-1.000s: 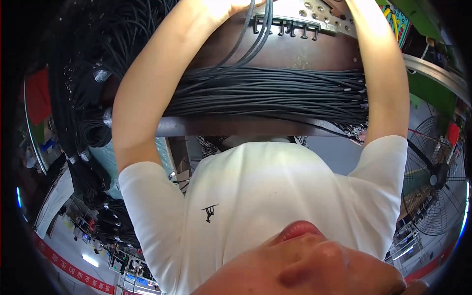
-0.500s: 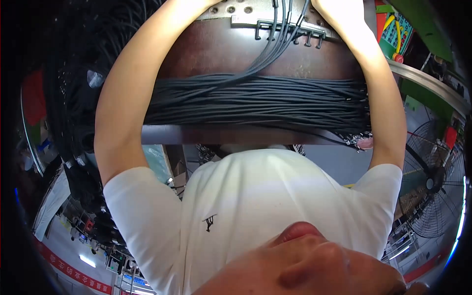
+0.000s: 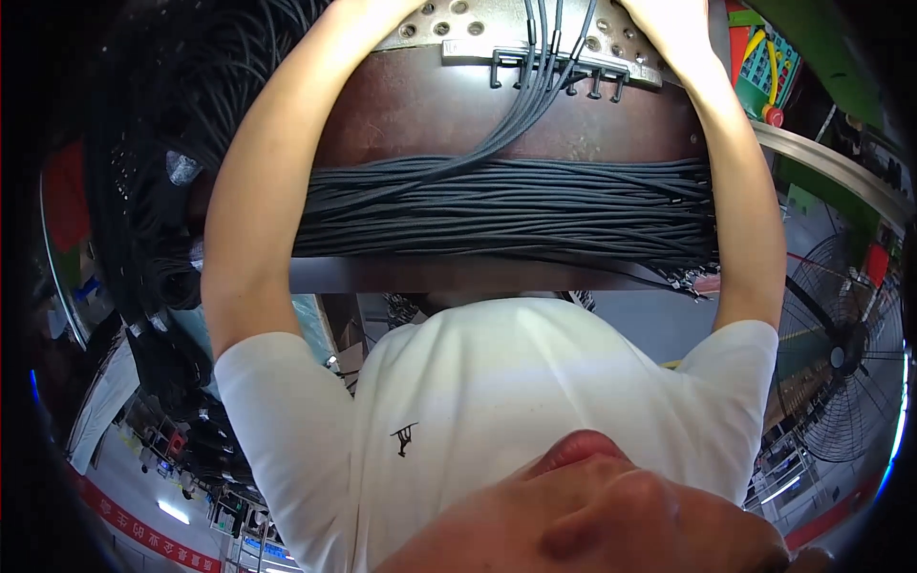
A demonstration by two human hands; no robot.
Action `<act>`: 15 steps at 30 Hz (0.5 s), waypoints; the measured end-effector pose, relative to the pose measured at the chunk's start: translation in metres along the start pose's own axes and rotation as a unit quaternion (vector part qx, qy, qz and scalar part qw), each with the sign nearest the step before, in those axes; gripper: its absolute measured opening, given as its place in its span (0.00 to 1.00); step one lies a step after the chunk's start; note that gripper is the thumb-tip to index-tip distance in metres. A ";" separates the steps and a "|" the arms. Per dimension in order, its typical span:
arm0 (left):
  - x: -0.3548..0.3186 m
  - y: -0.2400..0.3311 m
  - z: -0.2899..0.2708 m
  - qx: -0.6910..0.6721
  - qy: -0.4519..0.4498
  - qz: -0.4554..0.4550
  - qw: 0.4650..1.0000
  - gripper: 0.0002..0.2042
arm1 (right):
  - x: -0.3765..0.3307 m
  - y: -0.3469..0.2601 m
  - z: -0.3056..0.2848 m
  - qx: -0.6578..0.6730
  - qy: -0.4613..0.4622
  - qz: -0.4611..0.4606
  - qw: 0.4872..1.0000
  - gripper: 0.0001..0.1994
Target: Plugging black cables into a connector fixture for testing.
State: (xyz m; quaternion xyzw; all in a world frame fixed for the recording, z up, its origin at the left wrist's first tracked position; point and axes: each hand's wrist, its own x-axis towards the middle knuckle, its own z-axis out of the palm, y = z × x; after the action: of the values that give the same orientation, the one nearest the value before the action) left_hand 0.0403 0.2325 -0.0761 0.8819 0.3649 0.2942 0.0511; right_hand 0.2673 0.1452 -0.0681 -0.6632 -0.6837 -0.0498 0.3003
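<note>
Both my arms reach up to the top edge around a metal plate with round holes. My left forearm runs out of the picture there, and its hand is cut off. Of my right hand only a bright, washed-out part shows beside the plate's right side; its fingers are out of sight. Between the arms, a few dark braided cables rise across a pale bar with black hooks and onto the plate. They curve down left into a thick bundle of dark cables lying along the brown tabletop.
Masses of black cables hang at the left, beside my left arm. To the right stand a green unit with yellow tubing and a red button, a curved metal rail and a large fan. The table's front edge runs close to my body.
The plate, hooked bar and cable bundle sit slightly lower in the picture. The plate shows more of its holes, and my left arm appears shifted a little to the right.
</note>
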 end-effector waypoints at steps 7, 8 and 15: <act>0.014 0.023 -0.025 0.055 -0.117 -0.034 0.991 0.15 | 0.015 -0.025 -0.040 -0.064 -0.107 0.085 0.989 0.23; 0.015 0.030 -0.027 0.060 -0.134 -0.035 0.989 0.15 | 0.017 -0.011 -0.034 -0.048 -0.176 0.109 0.977 0.22; -0.149 0.060 -0.163 -0.440 -0.419 -0.160 0.778 0.23 | -0.159 0.014 -0.144 0.145 0.047 0.046 0.987 0.15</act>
State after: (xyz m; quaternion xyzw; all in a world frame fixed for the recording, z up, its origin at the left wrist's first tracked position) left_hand -0.0973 0.0684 0.0045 0.7282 0.2743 0.0115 0.6279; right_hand 0.3207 -0.0601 -0.0317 -0.6402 -0.6377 0.0329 0.4270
